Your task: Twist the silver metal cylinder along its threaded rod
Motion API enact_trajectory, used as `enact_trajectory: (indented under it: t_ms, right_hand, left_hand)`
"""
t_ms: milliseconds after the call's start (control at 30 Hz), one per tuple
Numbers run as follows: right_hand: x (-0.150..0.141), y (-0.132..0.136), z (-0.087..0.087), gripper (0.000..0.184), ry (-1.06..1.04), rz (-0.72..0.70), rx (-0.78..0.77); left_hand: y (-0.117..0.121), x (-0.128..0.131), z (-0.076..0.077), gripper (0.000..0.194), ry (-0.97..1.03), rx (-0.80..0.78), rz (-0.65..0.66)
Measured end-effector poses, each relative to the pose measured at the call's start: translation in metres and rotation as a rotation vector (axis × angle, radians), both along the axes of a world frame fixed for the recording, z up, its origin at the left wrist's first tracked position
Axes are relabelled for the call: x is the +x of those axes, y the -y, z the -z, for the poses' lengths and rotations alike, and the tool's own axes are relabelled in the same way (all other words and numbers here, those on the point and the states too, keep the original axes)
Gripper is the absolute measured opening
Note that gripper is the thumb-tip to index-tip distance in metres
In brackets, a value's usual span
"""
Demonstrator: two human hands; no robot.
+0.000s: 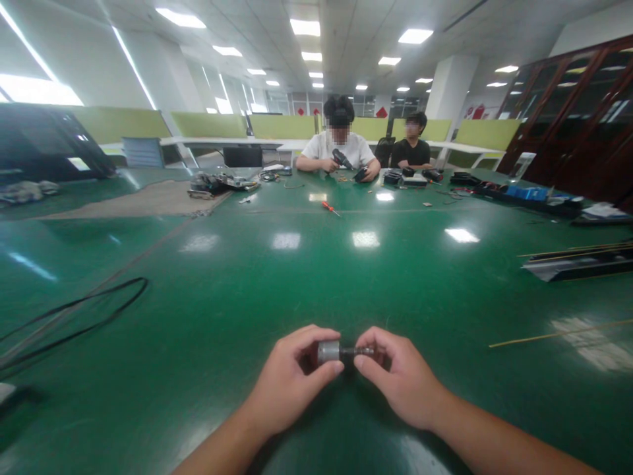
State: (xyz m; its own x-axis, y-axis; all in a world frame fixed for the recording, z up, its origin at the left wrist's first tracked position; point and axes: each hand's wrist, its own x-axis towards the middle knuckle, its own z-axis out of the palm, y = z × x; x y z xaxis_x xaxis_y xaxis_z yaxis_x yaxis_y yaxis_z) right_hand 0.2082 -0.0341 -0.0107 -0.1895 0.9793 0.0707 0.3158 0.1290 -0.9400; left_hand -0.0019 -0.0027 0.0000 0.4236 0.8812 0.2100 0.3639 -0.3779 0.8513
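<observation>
Low over the table, my left hand (291, 373) is closed round a short silver metal cylinder (329, 351), thumb below and fingers above. A narrow dark shaft (349, 352) sticks out of the cylinder's right end. My right hand (395, 369) pinches the shaft's far end between thumb and fingers, where a ridged, shiny metal piece shows. The cylinder and shaft lie level, in line between the two hands. What exactly this part is, I cannot make out.
Across the green table (257, 277) a person (339, 148) holds a power drill (342, 159); another person (413, 148) sits beside them. An orange screwdriver (329, 208) lies mid-table. A black cable (113, 290) loops at left. Metal channels (578, 260) and a thin yellow rod (558, 334) lie right.
</observation>
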Motion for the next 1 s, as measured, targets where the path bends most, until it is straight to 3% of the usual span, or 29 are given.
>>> enact_trajectory:
  t_ms: [1000]
  right_hand:
    - [0.0008, -0.0003, 0.0016, 0.006, -0.028, -0.015, -0.01]
  left_hand:
    - [-0.0021, -0.0021, 0.0063, 0.025, 0.016, 0.003, -0.004]
